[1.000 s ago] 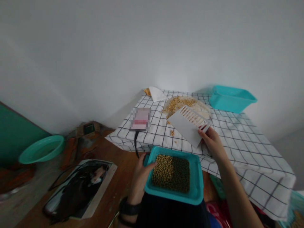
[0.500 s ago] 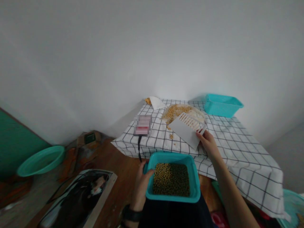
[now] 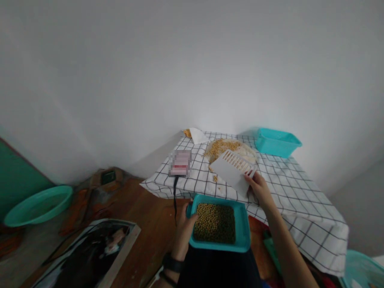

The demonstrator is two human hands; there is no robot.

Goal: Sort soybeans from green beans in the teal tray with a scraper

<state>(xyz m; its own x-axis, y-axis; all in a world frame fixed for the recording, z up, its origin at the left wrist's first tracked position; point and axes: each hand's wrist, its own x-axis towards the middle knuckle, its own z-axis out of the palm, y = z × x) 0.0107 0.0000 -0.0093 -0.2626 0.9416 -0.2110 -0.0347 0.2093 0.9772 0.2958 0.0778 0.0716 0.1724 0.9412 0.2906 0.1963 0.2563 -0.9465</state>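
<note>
My left hand (image 3: pixel 184 228) grips the left rim of a teal plastic basin (image 3: pixel 244 228), thumb over the edge. Inside lie beans (image 3: pixel 214 224), yellowish on the left and dark green on the right, gathered toward the basin's left side. My right hand (image 3: pixel 258 187) pinches the right corner of a white board with a row of slots (image 3: pixel 229 172). That board is tilted above the front of the table, partly covering a spread of tan beans (image 3: pixel 219 147) on a pale sheet or bag.
A second teal basin (image 3: pixel 277 143) stands at the back right of the checked tablecloth (image 3: pixel 282 184). A blurred-out pink item (image 3: pixel 180 162) with a black strap lies front left. A white cloth or paper (image 3: pixel 198 136) is behind. On the floor are a green tub (image 3: pixel 39 206) and a framed picture (image 3: pixel 99 256).
The beans in the held basin have shifted left, leaving a wider bare strip at its right. My right hand still holds the slotted board over the table. The view has shifted slightly.
</note>
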